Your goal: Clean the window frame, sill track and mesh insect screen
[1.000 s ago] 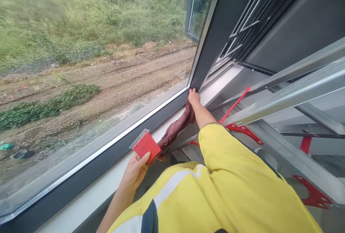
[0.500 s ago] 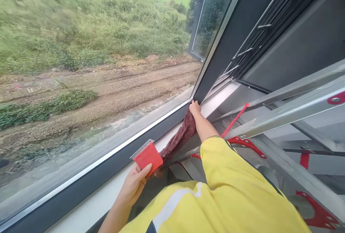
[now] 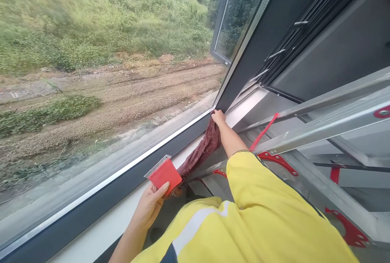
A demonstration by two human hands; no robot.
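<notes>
Here the left hand point(image 3: 149, 206) grips the red scraper point(image 3: 164, 175), blade toward the glass.

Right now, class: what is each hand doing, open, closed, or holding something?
Left hand: closed on the red scraper.
Right hand: pressing the dark red cloth into the window frame corner, fingers bent on it.
</notes>
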